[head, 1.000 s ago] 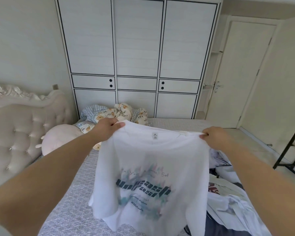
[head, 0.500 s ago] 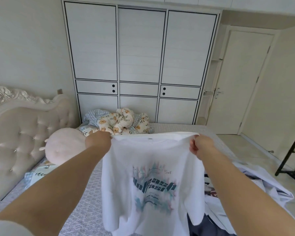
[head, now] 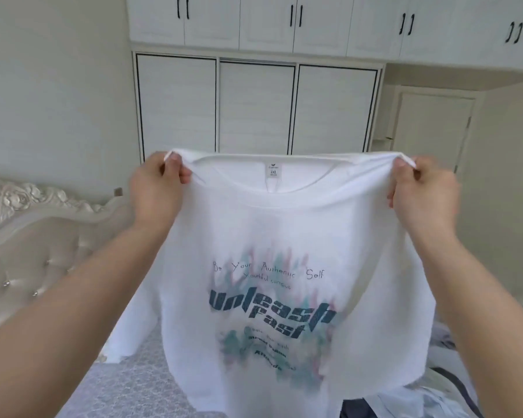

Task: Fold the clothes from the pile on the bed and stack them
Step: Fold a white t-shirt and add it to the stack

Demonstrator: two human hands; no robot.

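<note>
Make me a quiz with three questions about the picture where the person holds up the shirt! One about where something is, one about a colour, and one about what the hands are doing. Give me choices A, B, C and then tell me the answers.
1. Where is the shirt?
A. Flat on the bed
B. Held up in the air in front of the wardrobe
C. Hanging on a door

2. What colour is the cloth of the shirt?
A. White
B. Red
C. Black

3. What are the left hand and the right hand doing?
A. Resting flat on the bed
B. Pinching the shirt at its two shoulders
C. Opening the wardrobe

Answers:
1. B, the shirt hangs from both hands, with the wardrobe behind it and the bed below.
2. A, the cloth is white, with dark blue letters printed on it.
3. B, each hand grips one top corner, beside the neck opening.
</note>
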